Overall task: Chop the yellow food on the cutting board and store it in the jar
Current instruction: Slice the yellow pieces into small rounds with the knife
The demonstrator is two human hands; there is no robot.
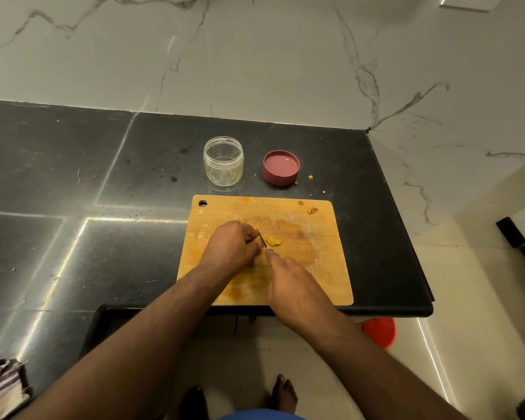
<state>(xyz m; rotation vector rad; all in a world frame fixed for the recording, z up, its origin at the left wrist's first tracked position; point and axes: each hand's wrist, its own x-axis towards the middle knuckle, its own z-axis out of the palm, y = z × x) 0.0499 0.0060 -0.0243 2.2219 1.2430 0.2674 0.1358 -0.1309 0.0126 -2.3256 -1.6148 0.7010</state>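
A wooden cutting board lies on the black counter. Near its middle sit a few round yellow slices. My left hand curls over the uncut piece, which its fingers hide. My right hand grips a knife handle with the index finger stretched along it; the thin blade stands between my left fingers and the slices. Behind the board stands a clear open jar with a few yellow bits at its bottom. Its pink lid lies upside down to the right.
Yellow crumbs lie at the board's far right corner and on the counter near the lid. The counter ends just right of the board. A marble wall rises behind. A red object sits on the floor below, and a striped cloth is at lower left.
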